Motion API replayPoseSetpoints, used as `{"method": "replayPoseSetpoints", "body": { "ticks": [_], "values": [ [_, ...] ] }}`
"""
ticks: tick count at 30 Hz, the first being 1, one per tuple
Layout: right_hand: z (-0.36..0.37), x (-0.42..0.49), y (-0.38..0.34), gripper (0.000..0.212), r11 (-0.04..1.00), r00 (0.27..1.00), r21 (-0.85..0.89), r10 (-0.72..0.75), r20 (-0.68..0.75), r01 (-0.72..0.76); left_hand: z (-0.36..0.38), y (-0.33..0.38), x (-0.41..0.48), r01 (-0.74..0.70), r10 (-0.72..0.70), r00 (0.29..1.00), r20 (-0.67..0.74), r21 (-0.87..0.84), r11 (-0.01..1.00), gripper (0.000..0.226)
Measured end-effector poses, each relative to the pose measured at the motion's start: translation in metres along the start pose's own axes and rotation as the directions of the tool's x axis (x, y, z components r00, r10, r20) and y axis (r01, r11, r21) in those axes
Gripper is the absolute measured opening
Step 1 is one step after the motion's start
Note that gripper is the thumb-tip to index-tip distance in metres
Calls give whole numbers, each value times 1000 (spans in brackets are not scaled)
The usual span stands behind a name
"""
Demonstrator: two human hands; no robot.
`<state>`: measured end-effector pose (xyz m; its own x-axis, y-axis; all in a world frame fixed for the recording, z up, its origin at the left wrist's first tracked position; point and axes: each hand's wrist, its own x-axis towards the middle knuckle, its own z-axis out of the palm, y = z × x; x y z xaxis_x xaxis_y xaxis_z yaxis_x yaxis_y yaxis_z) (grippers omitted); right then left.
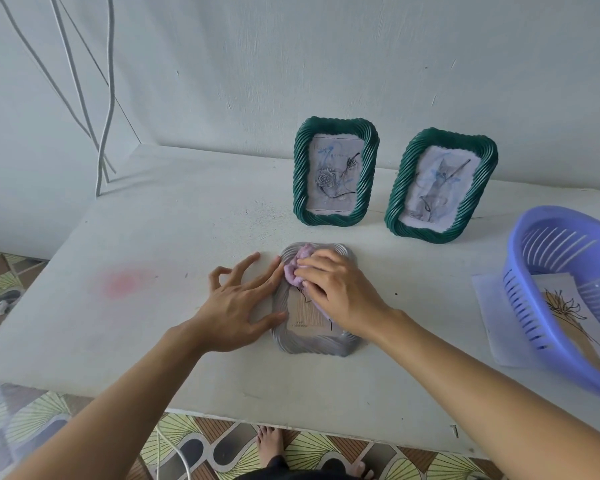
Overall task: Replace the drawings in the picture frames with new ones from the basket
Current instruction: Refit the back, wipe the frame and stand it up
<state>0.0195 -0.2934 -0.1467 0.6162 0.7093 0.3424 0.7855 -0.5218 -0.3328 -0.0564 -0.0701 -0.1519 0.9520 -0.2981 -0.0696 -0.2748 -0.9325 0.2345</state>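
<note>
A grey ridged picture frame [310, 342] lies flat on the white table [174, 237], with a beige drawing showing in its window. My right hand [340, 292] presses a small pink cloth [300, 263] onto the frame's upper part. My left hand [238, 299] rests spread on the table, fingertips against the frame's left edge. Two green twisted-rim frames stand by the wall: one with a rose drawing [335, 171], one with a cat drawing [440, 185]. A purple slotted basket [548, 306] at the right holds a flower drawing [568, 317].
A white sheet [489, 306] lies under the basket. A pink stain [125, 282] marks the table's left part. White cables [101, 98] hang against the wall at the left. Patterned floor and bare feet [269, 445] show below the table's front edge.
</note>
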Motion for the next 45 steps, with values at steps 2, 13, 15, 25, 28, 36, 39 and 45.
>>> {"method": "replayPoseSetpoints", "body": {
  "ticks": [2, 13, 15, 25, 28, 36, 39, 45],
  "values": [
    [-5, -6, 1, 23, 998, 996, 39, -54, 65, 52, 1, -1, 0, 3, -3, 1000, -4, -3, 1000, 75],
    [-36, -49, 9, 28, 984, 955, 69, -174, 238, 162, 2, -2, 0, 6, -6, 1000, -14, 5, 1000, 77],
    [-39, -49, 13, 33, 992, 964, 13, -125, 235, 125, 3, -2, 0, 5, -5, 1000, -11, 4, 1000, 77],
    [-20, -14, 24, 14, 993, 994, -60, 105, -12, -106, 2, -3, 1, 6, -6, 1000, 10, -15, 1000, 78],
    [-11, -5, 22, 12, 991, 988, -21, 127, -91, -130, 1, -2, 1, 5, -5, 1000, 3, -27, 1000, 78],
    [-9, -11, 2, 18, 984, 997, 173, -44, 68, 32, 2, -1, 1, 14, -14, 1000, -14, 0, 1000, 78],
    [-17, -21, -6, 16, 963, 978, 257, -126, 165, 81, 2, -2, 1, 11, -11, 1000, -9, 10, 1000, 79],
    [-47, -49, -4, 23, 970, 935, 236, -127, 330, 48, 0, -2, 1, 10, -10, 1000, -2, -3, 1000, 80]
  ]
}}
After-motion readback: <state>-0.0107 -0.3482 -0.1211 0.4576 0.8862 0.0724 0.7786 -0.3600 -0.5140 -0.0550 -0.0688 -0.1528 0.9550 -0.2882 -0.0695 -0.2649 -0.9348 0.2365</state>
